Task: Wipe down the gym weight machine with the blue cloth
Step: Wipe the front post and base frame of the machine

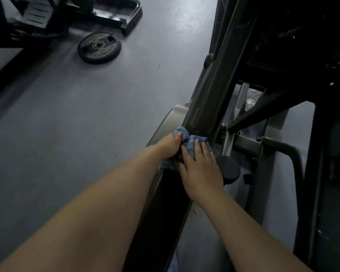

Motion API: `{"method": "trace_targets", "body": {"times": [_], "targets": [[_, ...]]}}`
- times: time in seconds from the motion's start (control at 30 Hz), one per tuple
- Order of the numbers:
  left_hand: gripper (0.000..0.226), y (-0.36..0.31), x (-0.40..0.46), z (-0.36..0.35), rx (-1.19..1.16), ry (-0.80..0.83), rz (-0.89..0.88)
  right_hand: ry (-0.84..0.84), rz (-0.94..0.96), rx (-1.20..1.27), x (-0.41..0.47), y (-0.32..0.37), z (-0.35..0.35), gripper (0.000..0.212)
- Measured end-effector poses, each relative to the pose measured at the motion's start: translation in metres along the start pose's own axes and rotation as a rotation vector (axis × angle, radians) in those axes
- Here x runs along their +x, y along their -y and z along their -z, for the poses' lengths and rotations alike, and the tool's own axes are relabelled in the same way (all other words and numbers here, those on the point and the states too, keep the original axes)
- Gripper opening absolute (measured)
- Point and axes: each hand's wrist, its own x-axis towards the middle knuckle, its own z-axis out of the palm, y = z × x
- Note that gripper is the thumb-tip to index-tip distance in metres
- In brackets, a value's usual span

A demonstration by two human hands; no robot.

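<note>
Soft, light blue cloth [190, 143], bunched in left hand [168, 146], pressed flat-fingered by right hand [199, 165] against rigid machine frame [210, 91].

Weight plate [99, 48]: "TECHNOGYM", "20"; rest illegible.

Two bare forearms, no sleeves anywhere along the visible length, no watch, bands or rings. Bare left hand [168, 147] and bare right hand [201, 167], ungloved, with short plain fingernails. Sliver of pale blue fabric at the lower edge, between the arms.
</note>
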Motion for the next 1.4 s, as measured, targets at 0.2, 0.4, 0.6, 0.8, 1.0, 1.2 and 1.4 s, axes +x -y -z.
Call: {"method": "trace_targets", "body": {"times": [0.2,0.4,0.6,0.8,1.0,1.2,1.4], "targets": [[0.042,-0.017,0.031,0.003,-0.049,-0.022,-0.083,-0.231,-0.062,-0.013,-0.013,0.016,-0.027,0.057],[0.042,-0.042,0.072,0.017,-0.106,0.062,-0.096,-0.271,-0.044,-0.105,0.027,0.014,-0.011,0.069],[0.044,-0.096,0.120,0.032,0.004,0.026,-0.190,-0.237,-0.003,-0.151,0.072,0.027,0.016,0.079],[0.037,-0.149,0.164,0.042,-0.154,0.078,-0.267,-0.061,0.124,-0.773,0.105,0.025,0.053,0.066],[0.067,-0.128,0.214,0.042,-0.214,0.219,-0.208,-0.118,0.197,-0.985,0.119,0.020,0.057,0.059],[0.058,-0.080,0.138,0.046,-0.346,0.369,0.000,-0.144,0.185,-0.639,0.083,0.016,0.034,0.075],[0.057,-0.012,0.080,0.030,-0.407,0.499,0.108,-0.309,0.225,-0.280,0.042,-0.006,-0.001,0.063]]}}
